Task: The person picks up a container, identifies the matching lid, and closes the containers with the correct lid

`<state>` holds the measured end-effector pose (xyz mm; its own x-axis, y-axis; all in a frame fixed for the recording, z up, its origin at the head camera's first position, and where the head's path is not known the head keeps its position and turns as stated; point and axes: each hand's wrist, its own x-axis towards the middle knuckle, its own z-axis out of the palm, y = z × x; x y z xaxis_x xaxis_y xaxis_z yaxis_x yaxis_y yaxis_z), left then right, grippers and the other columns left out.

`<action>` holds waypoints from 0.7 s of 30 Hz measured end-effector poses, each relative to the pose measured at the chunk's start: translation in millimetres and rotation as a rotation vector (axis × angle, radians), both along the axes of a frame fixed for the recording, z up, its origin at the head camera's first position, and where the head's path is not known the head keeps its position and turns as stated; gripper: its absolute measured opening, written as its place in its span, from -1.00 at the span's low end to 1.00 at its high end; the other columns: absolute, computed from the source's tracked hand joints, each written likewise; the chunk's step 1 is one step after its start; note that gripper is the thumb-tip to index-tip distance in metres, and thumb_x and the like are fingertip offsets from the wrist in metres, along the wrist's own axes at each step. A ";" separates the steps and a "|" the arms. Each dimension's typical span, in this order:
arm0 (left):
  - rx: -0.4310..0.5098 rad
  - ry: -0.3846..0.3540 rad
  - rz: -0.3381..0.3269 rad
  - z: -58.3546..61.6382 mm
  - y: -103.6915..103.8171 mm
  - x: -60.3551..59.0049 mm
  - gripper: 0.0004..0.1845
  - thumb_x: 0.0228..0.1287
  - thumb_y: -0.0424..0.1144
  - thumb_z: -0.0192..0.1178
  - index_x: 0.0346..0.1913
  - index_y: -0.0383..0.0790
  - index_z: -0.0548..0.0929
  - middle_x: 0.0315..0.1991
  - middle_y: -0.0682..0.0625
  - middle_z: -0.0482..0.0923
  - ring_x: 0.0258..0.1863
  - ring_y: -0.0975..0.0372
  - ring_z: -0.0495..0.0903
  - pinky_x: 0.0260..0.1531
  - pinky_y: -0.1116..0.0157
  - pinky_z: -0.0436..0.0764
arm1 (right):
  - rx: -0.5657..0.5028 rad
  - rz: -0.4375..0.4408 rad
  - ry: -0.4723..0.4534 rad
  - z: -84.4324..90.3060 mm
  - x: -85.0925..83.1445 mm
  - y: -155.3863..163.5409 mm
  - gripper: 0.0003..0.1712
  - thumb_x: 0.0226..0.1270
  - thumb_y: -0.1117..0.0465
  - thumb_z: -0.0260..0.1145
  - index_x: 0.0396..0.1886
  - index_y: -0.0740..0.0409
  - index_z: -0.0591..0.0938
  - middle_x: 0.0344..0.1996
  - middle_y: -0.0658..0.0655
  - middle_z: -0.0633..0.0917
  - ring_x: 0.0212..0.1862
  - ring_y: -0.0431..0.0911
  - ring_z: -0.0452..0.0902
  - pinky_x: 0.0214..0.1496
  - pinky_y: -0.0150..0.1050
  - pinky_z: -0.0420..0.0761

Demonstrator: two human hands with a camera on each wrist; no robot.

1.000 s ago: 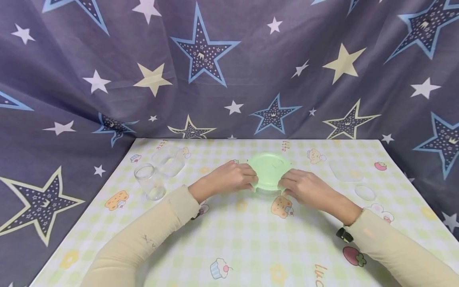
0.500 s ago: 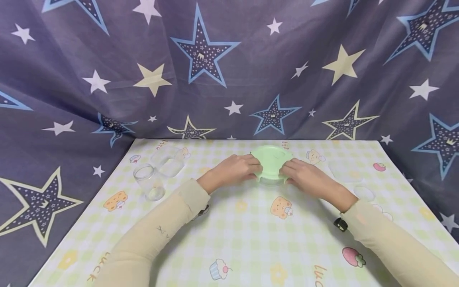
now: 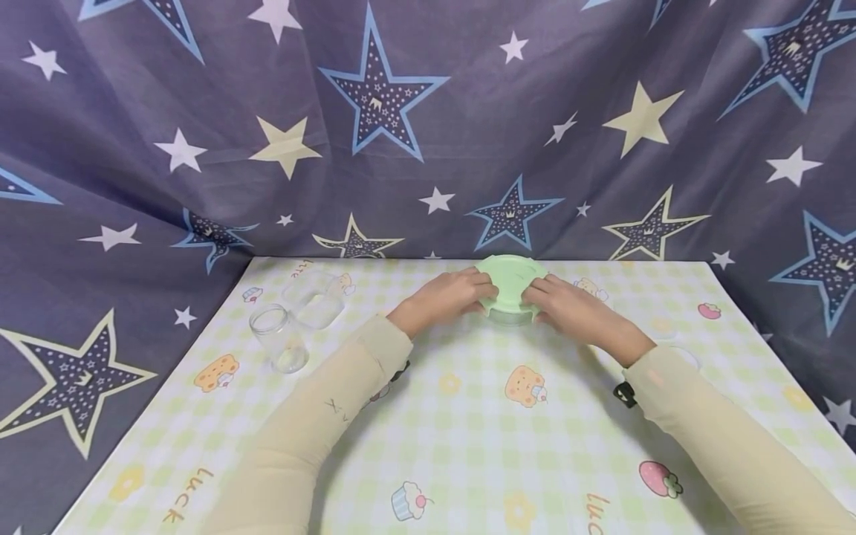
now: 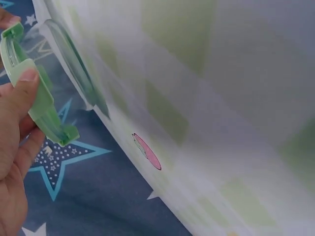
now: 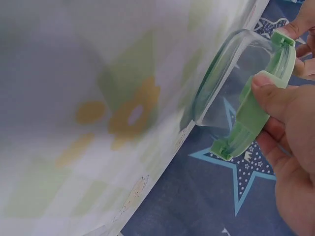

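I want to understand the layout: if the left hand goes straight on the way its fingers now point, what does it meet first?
The left hand already grips the green lid; going on across it, it would probably meet the right hand holding the opposite edge.

A round clear glass container capped by a pale green plastic lid sits toward the far middle of the table, upright on its base. The lid lies flat across the top, its locking flaps sticking out at the sides. Through the see-through wall the container looks empty.
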<state>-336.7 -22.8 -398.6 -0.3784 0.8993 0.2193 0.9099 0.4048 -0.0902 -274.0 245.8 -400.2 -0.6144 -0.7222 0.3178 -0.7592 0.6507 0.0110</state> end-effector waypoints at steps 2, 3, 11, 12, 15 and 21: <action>0.004 0.001 0.004 -0.9 2.9 -5.1 -0.63 0.25 -0.17 0.42 0.10 -0.11 0.67 0.01 0.05 0.63 0.04 0.15 0.54 0.08 0.28 0.62 | -0.006 -0.007 -0.007 0.0 -4.8 1.5 -0.52 0.04 0.47 0.58 -0.05 0.17 0.60 -0.15 0.10 0.62 -0.10 0.02 0.50 -0.01 -0.10 0.59; 0.005 0.001 0.009 -1.4 4.3 -7.7 -0.63 0.24 -0.17 0.43 0.10 -0.11 0.67 0.01 0.05 0.63 0.03 0.15 0.55 0.08 0.28 0.62 | -0.009 -0.014 -0.015 0.0 -7.2 2.0 -0.53 0.04 0.47 0.57 -0.05 0.17 0.60 -0.16 0.10 0.62 -0.10 0.02 0.50 -0.02 -0.10 0.59; 0.035 -0.082 0.088 -4.0 14.8 -25.0 -0.59 0.20 -0.24 0.46 0.13 -0.10 0.69 0.04 0.05 0.63 0.06 0.17 0.56 0.19 0.34 0.54 | -0.058 -0.077 -0.073 2.1 -25.1 4.8 -0.58 0.02 0.53 0.55 -0.14 0.18 0.62 -0.21 0.11 0.62 -0.14 0.03 0.48 -0.04 -0.07 0.59; 0.039 -0.093 0.102 -3.4 15.9 -25.8 -0.58 0.21 -0.24 0.46 0.14 -0.10 0.69 0.05 0.05 0.63 0.07 0.18 0.56 0.19 0.34 0.54 | -0.062 -0.079 -0.076 2.9 -27.2 4.9 -0.58 0.01 0.54 0.55 -0.16 0.19 0.61 -0.22 0.12 0.62 -0.14 0.04 0.49 -0.04 -0.06 0.59; 0.039 -0.115 0.151 -1.4 19.2 -28.1 -0.58 0.23 -0.22 0.43 0.16 -0.08 0.69 0.07 0.06 0.63 0.09 0.18 0.55 0.21 0.35 0.52 | -0.071 -0.089 -0.095 5.2 -33.7 5.3 -0.59 0.01 0.55 0.54 -0.18 0.20 0.61 -0.22 0.13 0.62 -0.16 0.05 0.49 -0.04 -0.05 0.59; 0.055 -0.125 0.201 -0.3 24.5 -32.3 -0.61 0.23 -0.21 0.43 0.13 -0.07 0.70 0.06 0.05 0.63 0.09 0.16 0.55 0.21 0.32 0.54 | -0.063 -0.136 -0.120 7.0 -44.7 6.6 -0.61 0.06 0.55 0.53 -0.17 0.19 0.61 -0.21 0.14 0.63 -0.15 0.08 0.52 -0.05 -0.02 0.61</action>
<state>-369.0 1.8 -398.9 -0.5756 0.7915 0.2056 0.8135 0.5798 0.0455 -318.8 252.4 -393.2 -0.7411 -0.6107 0.2790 -0.6576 0.7440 -0.1183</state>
